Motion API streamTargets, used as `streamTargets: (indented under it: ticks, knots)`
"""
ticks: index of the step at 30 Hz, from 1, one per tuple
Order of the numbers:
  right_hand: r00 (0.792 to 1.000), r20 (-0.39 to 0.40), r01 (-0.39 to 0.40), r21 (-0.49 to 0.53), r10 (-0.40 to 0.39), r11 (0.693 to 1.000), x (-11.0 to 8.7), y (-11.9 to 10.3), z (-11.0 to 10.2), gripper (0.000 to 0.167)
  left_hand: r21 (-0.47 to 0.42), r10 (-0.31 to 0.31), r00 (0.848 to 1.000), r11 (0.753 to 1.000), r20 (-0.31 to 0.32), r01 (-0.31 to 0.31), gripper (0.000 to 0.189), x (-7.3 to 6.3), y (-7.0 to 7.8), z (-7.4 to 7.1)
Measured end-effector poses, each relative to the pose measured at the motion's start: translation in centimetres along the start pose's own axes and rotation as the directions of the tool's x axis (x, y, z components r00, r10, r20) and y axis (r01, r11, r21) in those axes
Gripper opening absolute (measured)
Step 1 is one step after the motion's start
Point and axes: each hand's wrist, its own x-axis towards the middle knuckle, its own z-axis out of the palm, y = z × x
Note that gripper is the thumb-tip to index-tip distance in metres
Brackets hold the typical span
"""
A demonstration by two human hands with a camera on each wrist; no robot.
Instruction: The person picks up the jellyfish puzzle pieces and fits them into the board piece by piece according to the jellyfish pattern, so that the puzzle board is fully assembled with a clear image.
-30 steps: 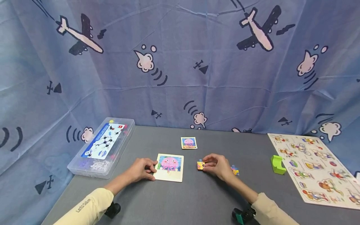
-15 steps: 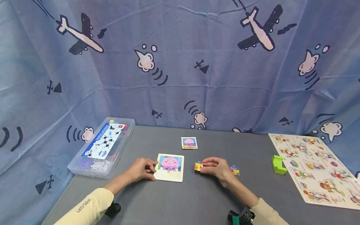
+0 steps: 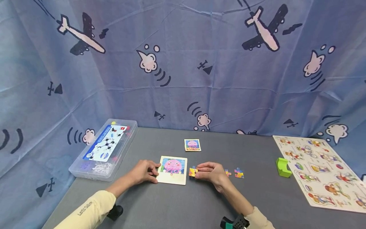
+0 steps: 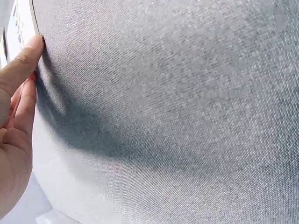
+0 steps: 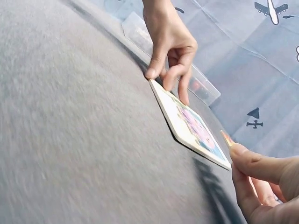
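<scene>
A cream puzzle board [image 3: 172,179] lies on the table, its upper part filled with pink jellyfish pieces and its lower strip bare. My left hand [image 3: 145,171] holds the board at its left edge, the thumb by the near corner. Just right of the board, my right hand [image 3: 212,174] pinches a yellow and orange puzzle piece [image 3: 193,171] between thumb and fingers. In the right wrist view that piece [image 5: 227,138] is seen edge-on above the board's right side. Two more puzzle pieces lie behind the right hand: one partly hidden [image 3: 227,173], the other in full view [image 3: 239,173].
A small jellyfish picture card [image 3: 192,145] lies behind the board. On the left stands a clear plastic case [image 3: 120,156] with a molecule label. A green block [image 3: 283,167] sits beside a large picture board [image 3: 323,171] on the right. A blue curtain [image 3: 177,63] hangs behind.
My right hand has lifted the puzzle piece and carried it left to beside the board, uncovering another piece behind it. The left hand and board have stayed put.
</scene>
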Motion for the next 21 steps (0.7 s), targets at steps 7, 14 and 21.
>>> streamTargets:
  ticks: [7,14,21]
  knots:
    - [1.000,0.011,0.016,0.059,-0.017,0.998,0.0,0.6,2.1,0.042,0.010,0.011,1.000,1.000,0.019,-0.011,0.017,0.0,0.1,-0.3]
    - [0.998,0.013,0.054,0.061,-0.055,0.997,0.2,0.8,3.8,0.042,0.022,-0.007,1.000,1.000,0.020,0.007,0.017,0.0,0.3,-0.3]
    - [0.997,-0.006,0.079,0.067,-0.078,0.995,0.4,1.2,4.9,0.039,0.019,-0.009,1.000,1.000,0.024,0.008,0.017,0.0,0.2,-0.2]
